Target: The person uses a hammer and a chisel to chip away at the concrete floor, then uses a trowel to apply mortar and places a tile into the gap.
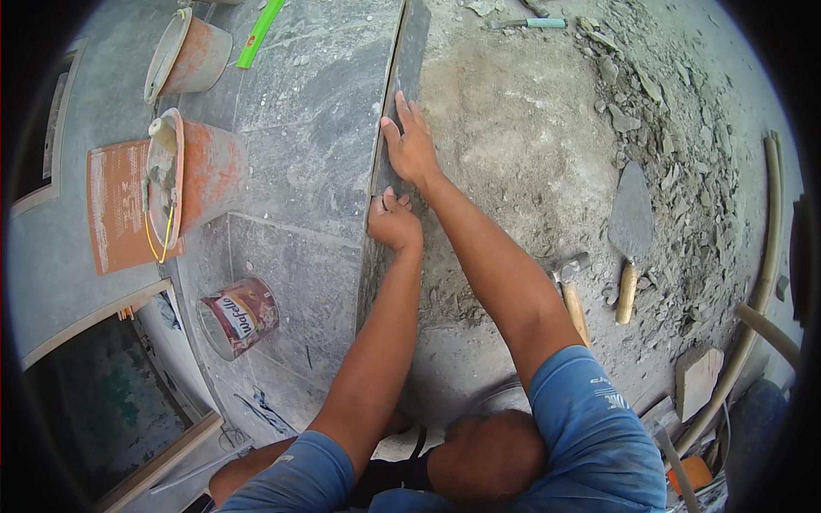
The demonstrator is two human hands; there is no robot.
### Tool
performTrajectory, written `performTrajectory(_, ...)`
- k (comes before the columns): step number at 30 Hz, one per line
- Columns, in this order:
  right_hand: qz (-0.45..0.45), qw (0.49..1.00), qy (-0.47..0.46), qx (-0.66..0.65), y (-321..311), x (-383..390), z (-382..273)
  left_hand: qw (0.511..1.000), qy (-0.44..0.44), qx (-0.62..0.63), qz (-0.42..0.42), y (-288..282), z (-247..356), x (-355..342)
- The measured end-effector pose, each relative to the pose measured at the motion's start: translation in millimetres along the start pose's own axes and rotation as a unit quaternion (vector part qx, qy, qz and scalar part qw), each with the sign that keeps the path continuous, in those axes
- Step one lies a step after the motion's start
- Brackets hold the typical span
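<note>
A long, narrow dark grey tile strip (pixel 414 53) runs along the edge of the grey tiled floor (pixel 299 162), beside rough bare ground. My right hand (pixel 412 145) lies on this strip with its fingers stretched out and the thumb apart. Just nearer to me, my left hand (pixel 395 224) is at the same edge, its fingers curled in. Whatever those fingers hold, if anything, is too small to make out. The strip's near part is partly covered by my hands and left forearm.
To the right lie a trowel (pixel 631 218), a hammer (pixel 573 295) and broken rubble (pixel 676 171). Two stained buckets (pixel 209 171), a clear tub with a red label (pixel 241 316) and a bright green level-like bar (pixel 259 34) are on the left. A chisel-like tool (pixel 543 23) lies far off.
</note>
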State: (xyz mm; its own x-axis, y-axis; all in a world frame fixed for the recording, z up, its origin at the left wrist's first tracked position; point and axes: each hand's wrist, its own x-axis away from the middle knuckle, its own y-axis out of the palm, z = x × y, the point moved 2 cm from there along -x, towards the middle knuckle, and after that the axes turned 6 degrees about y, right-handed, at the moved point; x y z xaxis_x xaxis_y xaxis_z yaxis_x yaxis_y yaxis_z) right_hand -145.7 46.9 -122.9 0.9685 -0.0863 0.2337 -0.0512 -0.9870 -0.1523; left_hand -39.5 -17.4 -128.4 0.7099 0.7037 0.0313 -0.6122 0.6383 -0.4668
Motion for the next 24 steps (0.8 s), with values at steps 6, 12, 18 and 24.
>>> performTrajectory(6,0.002,1.0,0.004,0.021,3,1,2,1.0,-0.022,-0.001,0.013,3,1,1)
performTrajectory(12,-0.021,1.0,0.0,0.008,2,-4,1,0.999,-0.047,0.012,0.009,4,9,1)
performTrajectory(18,-0.044,0.999,0.004,0.021,1,6,3,0.996,-0.078,0.049,-0.011,2,7,-4)
performTrajectory(24,0.003,0.992,0.015,-0.127,-44,21,22,0.991,-0.112,0.061,-0.03,0,10,-1)
